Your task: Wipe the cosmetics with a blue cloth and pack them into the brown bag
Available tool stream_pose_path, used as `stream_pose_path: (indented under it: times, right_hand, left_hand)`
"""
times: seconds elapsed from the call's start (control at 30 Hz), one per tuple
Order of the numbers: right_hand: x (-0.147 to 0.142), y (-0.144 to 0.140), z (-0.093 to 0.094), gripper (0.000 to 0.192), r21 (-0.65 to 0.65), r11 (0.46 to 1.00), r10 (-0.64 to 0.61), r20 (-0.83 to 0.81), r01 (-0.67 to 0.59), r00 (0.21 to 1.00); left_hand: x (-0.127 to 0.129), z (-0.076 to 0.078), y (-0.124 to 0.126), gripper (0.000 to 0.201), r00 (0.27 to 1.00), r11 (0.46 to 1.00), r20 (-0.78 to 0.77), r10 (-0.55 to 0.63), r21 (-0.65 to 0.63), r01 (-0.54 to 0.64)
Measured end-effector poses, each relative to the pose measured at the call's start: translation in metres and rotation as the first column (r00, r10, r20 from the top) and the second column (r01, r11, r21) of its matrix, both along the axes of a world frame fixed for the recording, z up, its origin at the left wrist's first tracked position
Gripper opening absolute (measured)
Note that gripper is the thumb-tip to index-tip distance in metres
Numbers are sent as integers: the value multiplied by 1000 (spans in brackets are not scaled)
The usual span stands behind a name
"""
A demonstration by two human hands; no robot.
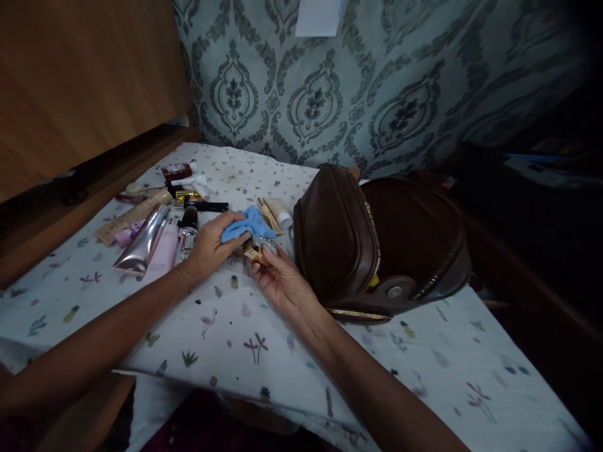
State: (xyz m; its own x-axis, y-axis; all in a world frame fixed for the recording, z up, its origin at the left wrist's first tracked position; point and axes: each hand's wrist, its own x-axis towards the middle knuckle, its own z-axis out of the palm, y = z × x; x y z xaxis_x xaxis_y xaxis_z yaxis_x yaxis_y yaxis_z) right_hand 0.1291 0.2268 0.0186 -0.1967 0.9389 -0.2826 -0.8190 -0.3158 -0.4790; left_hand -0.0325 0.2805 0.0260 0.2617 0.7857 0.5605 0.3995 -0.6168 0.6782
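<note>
our left hand (211, 246) presses a blue cloth (248, 225) on a small gold-trimmed bottle (258, 250), which our right hand (279, 280) fingers pinch, left of the open brown bag (336, 235). loose grip; we judge it could slip onto the surface (226, 339).

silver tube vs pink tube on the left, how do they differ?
The silver tube is metallic and shiny; the pink tube is matte and pale. The silver tube looks longer and reaches further toward the wall, while the pink tube looks shorter and lies nearer the left hand. Shared: both lie flat, side by side on the printed cloth, slanted much the same way, and neither is held.
</note>
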Motion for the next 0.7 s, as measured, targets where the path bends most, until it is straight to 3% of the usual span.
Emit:
stream_pose_path:
  times: [0.17,0.37,0.47,0.6,0.7]
  right_hand:
    - [-1,3,-2,29,-71,995,-75,-47,72,996]
    - [-2,1,-3,31,-47,998,-42,-2,42,999]
    - [-2,-2,-1,26,25,999,-22,58,21,998]
    - [0,-6,3,25,77,997,-17,116,8,993]
    - [1,-8,4,26,94,995,36,96,-45,995]
  left_hand:
    - [3,-2,-5,45,993,995,-107,-56,78,65]
    - [10,0,-16,11,993,952,-92,-74,292,98]
    - [12,4,-22,11,988,909,-101,-118,389,148]
    - [15,8,-31,17,958,863,-142,-248,418,285]
    - [19,9,-34,13,947,865,-127,-295,386,322]
